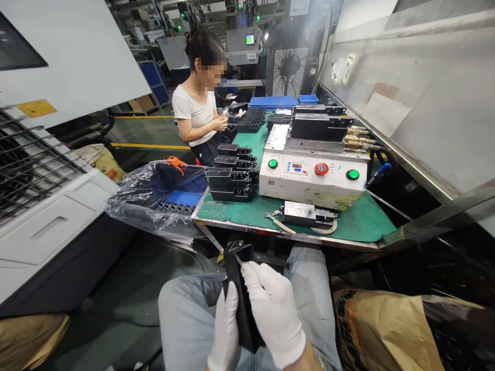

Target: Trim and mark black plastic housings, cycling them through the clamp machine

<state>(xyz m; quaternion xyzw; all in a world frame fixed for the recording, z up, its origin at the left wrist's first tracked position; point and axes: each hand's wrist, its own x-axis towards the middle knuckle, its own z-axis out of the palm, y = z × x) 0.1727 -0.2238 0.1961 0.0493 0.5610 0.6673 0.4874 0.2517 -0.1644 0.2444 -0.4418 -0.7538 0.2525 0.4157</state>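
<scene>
A long black plastic housing (244,314) is held tilted above my lap, its box-like end pointing up and away. My left hand (227,327), in a white glove, grips it from the left with the thumb along its side. My right hand (273,309), also gloved in white, is closed against the upper right of the housing, fingertips pinched near its rim. Whatever those fingertips hold is hidden. Beyond my knees, another black housing (305,213) with a shiny top lies at the table's front edge. Light-handled nippers (281,222) rest beside it.
A white machine (313,175) with green and red buttons stands on the green-topped table (232,210). Black housings (229,183) are stacked left of it. A plastic-lined bin (154,188) carries an orange-handled tool (176,164). A co-worker (199,111) works at the far left side.
</scene>
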